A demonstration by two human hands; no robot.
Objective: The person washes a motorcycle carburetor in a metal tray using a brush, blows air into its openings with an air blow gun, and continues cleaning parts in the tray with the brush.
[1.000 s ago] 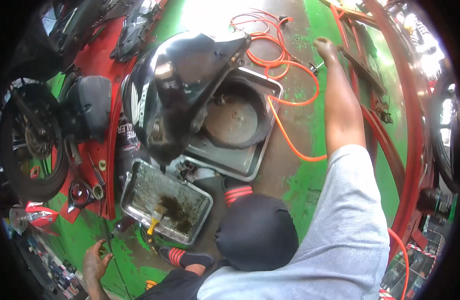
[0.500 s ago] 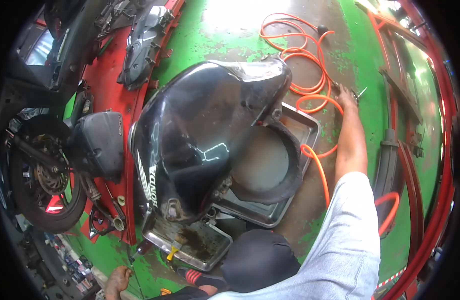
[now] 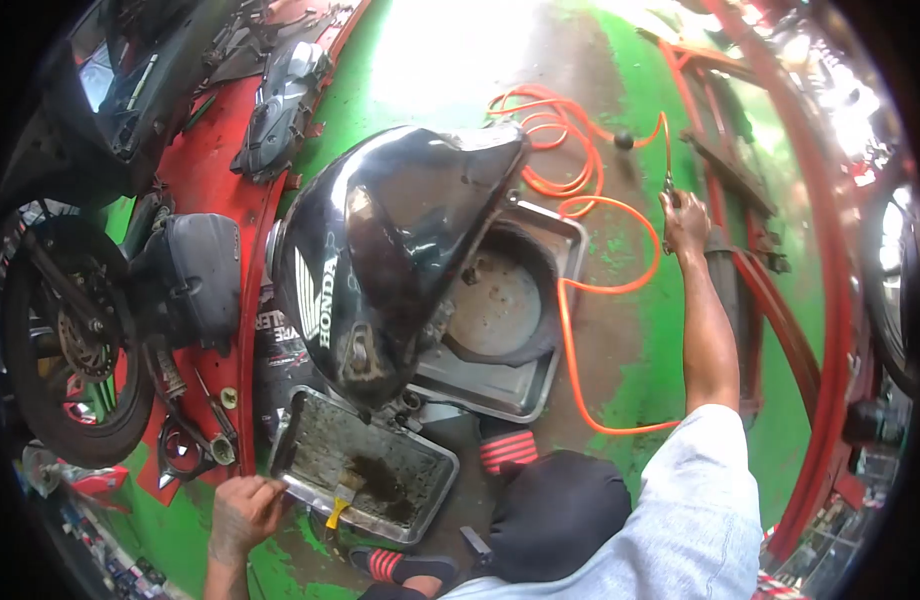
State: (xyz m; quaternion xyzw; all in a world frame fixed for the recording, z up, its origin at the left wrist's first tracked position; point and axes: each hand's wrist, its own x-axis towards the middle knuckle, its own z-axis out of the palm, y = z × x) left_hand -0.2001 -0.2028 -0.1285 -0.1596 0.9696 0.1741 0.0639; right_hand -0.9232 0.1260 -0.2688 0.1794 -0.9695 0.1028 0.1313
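My right hand [image 3: 686, 222] is closed around a small metal air blow gun [image 3: 668, 205], held out to the right with the orange air hose [image 3: 635, 290] joined to it. My left hand [image 3: 245, 515] is closed, fingertips at the left corner of a small metal tray [image 3: 435, 500]. Whether those fingers grip the rim or something else is unclear. Wet dark residue and a brush with a yellow handle [image 3: 337, 512] lie in that tray. Between my hands, a black Honda motorcycle fuel tank [image 3: 380, 215] rests tilted over a round dark-rimmed support [image 3: 550, 320] in a larger metal tray [image 3: 570, 250].
On the left is a red lift platform [image 3: 215, 150] bearing dark motorcycle parts, beside a wheel [image 3: 130, 400]. Red metal framing [image 3: 825, 400] stands at the right. Hose coils lie behind the tank on the green floor [image 3: 635, 390]. My sandalled foot [image 3: 400, 568] is near the small tray.
My right hand has lifted the air blow gun off the floor area, pulling the hose with it. My left hand has moved up and right to the tray corner. The view has shifted.
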